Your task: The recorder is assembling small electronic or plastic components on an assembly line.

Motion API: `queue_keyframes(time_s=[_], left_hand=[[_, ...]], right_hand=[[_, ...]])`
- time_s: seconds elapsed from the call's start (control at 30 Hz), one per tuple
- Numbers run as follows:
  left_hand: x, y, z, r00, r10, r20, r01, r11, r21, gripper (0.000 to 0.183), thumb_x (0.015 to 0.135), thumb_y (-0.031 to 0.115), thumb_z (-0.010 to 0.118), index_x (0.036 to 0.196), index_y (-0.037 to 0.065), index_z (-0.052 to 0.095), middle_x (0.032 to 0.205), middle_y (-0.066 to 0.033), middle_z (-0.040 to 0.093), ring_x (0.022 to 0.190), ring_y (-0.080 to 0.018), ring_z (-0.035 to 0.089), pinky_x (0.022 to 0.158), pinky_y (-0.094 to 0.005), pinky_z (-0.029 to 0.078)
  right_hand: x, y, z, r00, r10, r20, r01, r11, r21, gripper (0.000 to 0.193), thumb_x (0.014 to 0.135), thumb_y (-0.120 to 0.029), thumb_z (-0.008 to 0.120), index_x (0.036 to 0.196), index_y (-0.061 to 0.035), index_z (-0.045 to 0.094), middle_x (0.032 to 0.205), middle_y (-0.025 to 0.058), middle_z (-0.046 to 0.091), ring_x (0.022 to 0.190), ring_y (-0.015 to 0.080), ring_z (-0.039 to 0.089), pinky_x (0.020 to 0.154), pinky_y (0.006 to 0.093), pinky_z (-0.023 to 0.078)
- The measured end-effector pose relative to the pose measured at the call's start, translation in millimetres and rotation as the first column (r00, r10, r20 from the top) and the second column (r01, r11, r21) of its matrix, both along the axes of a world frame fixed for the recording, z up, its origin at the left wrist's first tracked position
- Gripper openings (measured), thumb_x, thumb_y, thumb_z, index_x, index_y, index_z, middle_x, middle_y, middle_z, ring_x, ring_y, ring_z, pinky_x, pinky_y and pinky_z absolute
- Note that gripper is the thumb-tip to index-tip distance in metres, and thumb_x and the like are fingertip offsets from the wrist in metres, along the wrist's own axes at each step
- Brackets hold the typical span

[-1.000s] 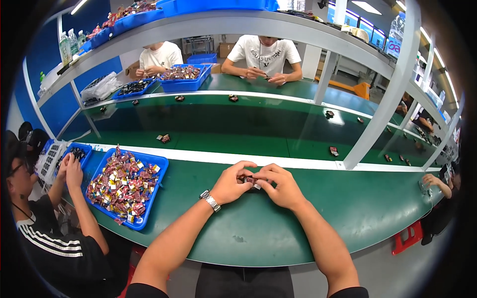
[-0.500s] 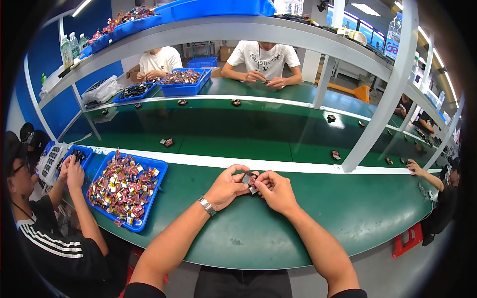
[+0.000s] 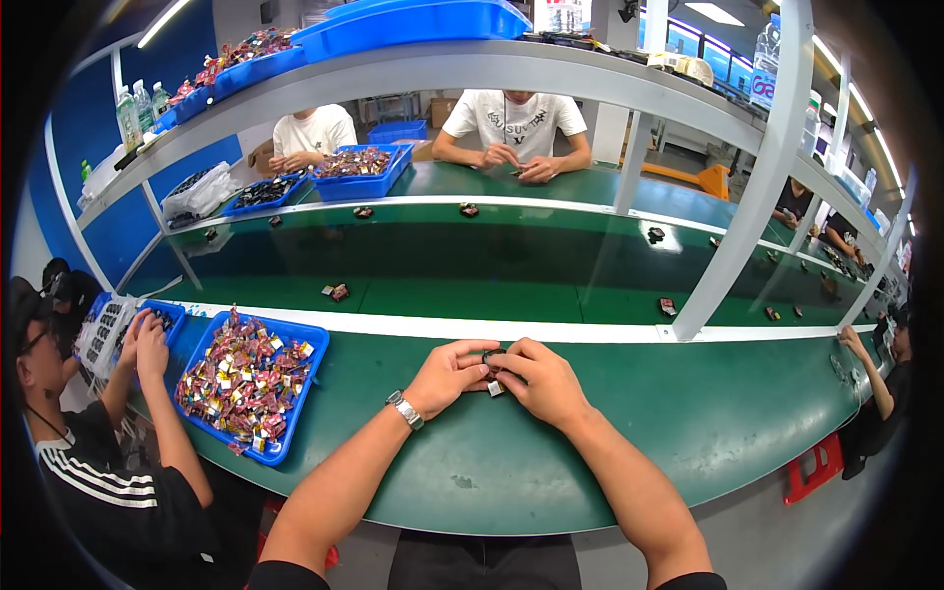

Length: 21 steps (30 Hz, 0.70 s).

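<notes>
Close together above the green bench, my left hand (image 3: 450,380) and my right hand (image 3: 543,383) both hold one small black plastic casing (image 3: 492,355). The left thumb and fingers grip its left side. My right fingertips press over its front and right side, hiding most of it. A small white-and-silver part (image 3: 495,389) hangs out below the fingertips. On my left wrist is a metal watch (image 3: 404,409). To the left stands a blue tray (image 3: 322,346) heaped with small red circuit boards that carry white and yellow parts.
A white ledge (image 3: 442,326) separates the bench from a sunken green belt (image 3: 472,270) carrying several small assemblies. A grey shelf post (image 3: 747,187) rises at right. Close on the left, a co-worker (image 3: 108,472) handles parts; others sit across and at far right.
My right fingers have closed over the casing's front, covering the red part seen before. The white-and-silver part now shows below them. The view has shifted slightly.
</notes>
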State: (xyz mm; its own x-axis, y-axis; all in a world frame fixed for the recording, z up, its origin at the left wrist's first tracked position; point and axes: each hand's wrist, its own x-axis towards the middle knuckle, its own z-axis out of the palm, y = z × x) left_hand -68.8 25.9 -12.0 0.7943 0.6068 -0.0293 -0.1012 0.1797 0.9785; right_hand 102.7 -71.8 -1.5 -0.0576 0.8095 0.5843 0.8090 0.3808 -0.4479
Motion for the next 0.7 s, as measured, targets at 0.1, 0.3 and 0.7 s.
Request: queue_keyframes(time_s=[0.1, 0.3, 0.7], left_hand=[[0, 0, 0, 1.0, 0.012, 0.001, -0.012, 1.0, -0.007, 0.04, 0.093, -0.004, 0.051, 0.134, -0.001, 0.048, 0.114, -0.0132, 0.065, 0.102, -0.0169, 0.064, 0.09, -0.0296, 0.056], [2, -2, 0, 1.0, 0.013, -0.021, -0.012, 0.999, 0.035, 0.039, 0.093, -0.003, 0.051, 0.132, -0.002, 0.05, 0.114, -0.0121, 0.064, 0.102, -0.0164, 0.064, 0.09, -0.0301, 0.056], [2, 4, -4, 0.999, -0.043, -0.005, 0.043, 0.997, 0.061, 0.042, 0.093, 0.001, 0.054, 0.134, 0.0, 0.048, 0.121, -0.0128, 0.062, 0.108, -0.0203, 0.063, 0.09, -0.0319, 0.055]], right_hand=[[1, -2, 7, 0.995, -0.001, 0.096, 0.007, 0.998, -0.06, 0.015, 0.079, -0.008, 0.071, 0.093, -0.0099, 0.064, 0.095, 0.0037, 0.055, 0.084, 0.0226, 0.06, 0.068, 0.0362, 0.052], [4, 0, 7, 0.997, 0.016, 0.072, -0.013, 0.999, -0.051, 0.014, 0.078, -0.009, 0.072, 0.088, -0.0089, 0.062, 0.1, 0.0044, 0.052, 0.092, 0.0243, 0.057, 0.074, 0.0371, 0.052], [7, 4, -5, 0.998, 0.017, 0.056, -0.014, 0.998, -0.056, 0.013, 0.08, -0.013, 0.071, 0.091, -0.0096, 0.066, 0.11, 0.0047, 0.055, 0.1, 0.0239, 0.058, 0.082, 0.0357, 0.052]])
